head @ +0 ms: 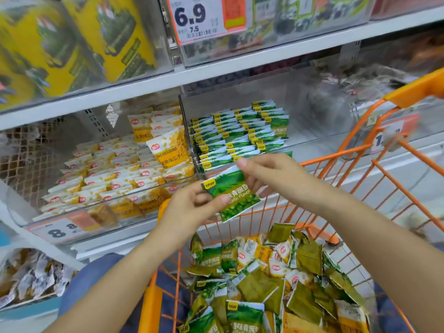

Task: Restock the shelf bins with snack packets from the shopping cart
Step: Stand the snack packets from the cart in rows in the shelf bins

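Upper shelf packs [79, 42] blurred; labels unreadable.

Both forearms are bare from elbow to wrist; no sleeves, watch, rings or gloves are visible. The left hand [189, 205] and right hand [269, 174] have short, unpainted fingernails. Blue trousers [96, 280] cover the lower body.

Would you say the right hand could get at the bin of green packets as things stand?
Probably yes: the right hand sits just before the bin of green packets, whose top looks open, though both hands are pinching a green packet.
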Available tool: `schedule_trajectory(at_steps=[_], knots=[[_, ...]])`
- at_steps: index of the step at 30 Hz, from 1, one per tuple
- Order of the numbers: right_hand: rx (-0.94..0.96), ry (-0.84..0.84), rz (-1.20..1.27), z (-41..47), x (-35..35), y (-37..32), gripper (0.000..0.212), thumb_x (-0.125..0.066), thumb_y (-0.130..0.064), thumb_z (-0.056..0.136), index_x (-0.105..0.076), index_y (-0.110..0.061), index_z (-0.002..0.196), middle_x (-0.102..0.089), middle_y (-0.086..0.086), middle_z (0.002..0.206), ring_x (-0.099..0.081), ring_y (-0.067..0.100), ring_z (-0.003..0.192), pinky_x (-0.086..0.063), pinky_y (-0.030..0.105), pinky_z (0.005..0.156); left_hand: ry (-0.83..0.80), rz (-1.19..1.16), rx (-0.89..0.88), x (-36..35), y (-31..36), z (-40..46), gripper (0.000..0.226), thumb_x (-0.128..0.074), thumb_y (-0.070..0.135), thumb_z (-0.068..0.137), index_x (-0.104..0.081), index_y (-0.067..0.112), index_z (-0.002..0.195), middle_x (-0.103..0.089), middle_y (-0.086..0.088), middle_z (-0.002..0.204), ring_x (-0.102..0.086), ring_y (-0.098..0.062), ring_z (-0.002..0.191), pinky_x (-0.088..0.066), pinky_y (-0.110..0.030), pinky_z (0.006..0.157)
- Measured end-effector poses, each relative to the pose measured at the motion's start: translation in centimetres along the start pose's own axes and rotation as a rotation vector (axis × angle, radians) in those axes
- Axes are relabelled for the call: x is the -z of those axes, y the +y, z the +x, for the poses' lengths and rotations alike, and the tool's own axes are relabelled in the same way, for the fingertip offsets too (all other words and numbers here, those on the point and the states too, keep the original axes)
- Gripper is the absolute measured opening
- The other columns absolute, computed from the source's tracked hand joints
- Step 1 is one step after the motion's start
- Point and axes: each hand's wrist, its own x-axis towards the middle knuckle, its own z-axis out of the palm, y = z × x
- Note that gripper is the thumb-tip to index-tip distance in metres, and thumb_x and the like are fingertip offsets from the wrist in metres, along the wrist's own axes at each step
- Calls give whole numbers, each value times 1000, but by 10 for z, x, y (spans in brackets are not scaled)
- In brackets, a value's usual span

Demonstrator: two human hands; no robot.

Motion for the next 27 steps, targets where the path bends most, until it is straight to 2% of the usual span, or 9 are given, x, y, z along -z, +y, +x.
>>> schedule_trajectory(at_steps=[3, 5, 6, 8, 9, 10, 14, 21, 27], knots=[[43, -31, -23, 2, 5, 0, 20, -78, -33, 73, -61, -25, 81, -59, -4, 74, -56, 1, 63, -46, 18, 65, 48, -28, -17, -3, 7, 8, 30, -68, 31, 73, -41, 21, 64, -31, 11, 42, -52, -24, 58, -52, -49, 63], [59, -58, -58, 3, 10, -1, 30, -82, -30, 72, -64, -8, 81, -62, 13, 75, -58, 15, 66, -48, 34, 65, 35, 70, -77, -3, 12, 17, 40, -71, 45, 72, -45, 16, 65, -43, 6, 45, -56, -26, 60, -51, -50, 62], [66, -60, -56, 4, 14, -4, 30, -82, -29, 72, -68, -4, 81, -66, 18, 76, -60, 20, 67, -50, 42, 67, 25, 128, -114, -3, 13, 23, 49, -72, 55, 73, -52, 11, 69, -54, 3, 52, -59, -27, 63, -51, -51, 66], [69, -21, -29, 5, 27, -16, 11, -80, -15, 76, -74, -18, 67, -68, 3, 61, -59, 7, 57, -50, 28, 59, 39, 261, -193, -5, 15, 39, 56, -64, 70, 72, -62, 16, 83, -67, 8, 74, -64, -17, 77, -53, -38, 71], [74, 35, -33, 8, 36, -20, 16, -77, -10, 78, -73, -19, 65, -67, 0, 60, -59, 5, 54, -49, 22, 57, 61, 396, -263, -6, 16, 46, 48, -55, 73, 76, -62, 26, 88, -66, 17, 85, -62, -9, 87, -49, -26, 75], [79, 101, -41, 11, 45, -22, 9, -75, -9, 79, -74, -15, 73, -68, 5, 66, -60, 7, 54, -49, 22, 58, 77, 568, -330, -5, 18, 54, 45, -46, 71, 81, -61, 33, 98, -63, 21, 99, -56, -6, 101, -42, -21, 83], [17, 409, -390, 36, 88, -15, 16, -76, -25, 79, -64, -14, 82, -63, 7, 68, -55, 14, 63, -40, 27, 63, 22, 905, -311, -10, 8, 83, 56, -43, 55, 94, -51, 17, 134, -48, -3, 141, -29, -22, 139, -24, -37, 115], [-176, 290, -1254, 100, 121, 5, 35, -63, -20, 89, -52, -1, 116, -60, 25, 113, -56, 40, 106, -40, 37, 75, 10, 948, -398, -25, -11, 92, 63, -21, 51, 92, -64, 11, 117, -62, -7, 123, -44, -32, 131, -31, -44, 112], [-421, 207, -1238, 148, 120, 54, 34, -56, -7, 89, -55, -2, 123, -59, 23, 119, -57, 39, 108, -45, 38, 79, 1, 931, -366, -26, -11, 94, 51, -26, 42, 95, -66, 19, 115, -62, 1, 122, -44, -25, 130, -31, -39, 110]])
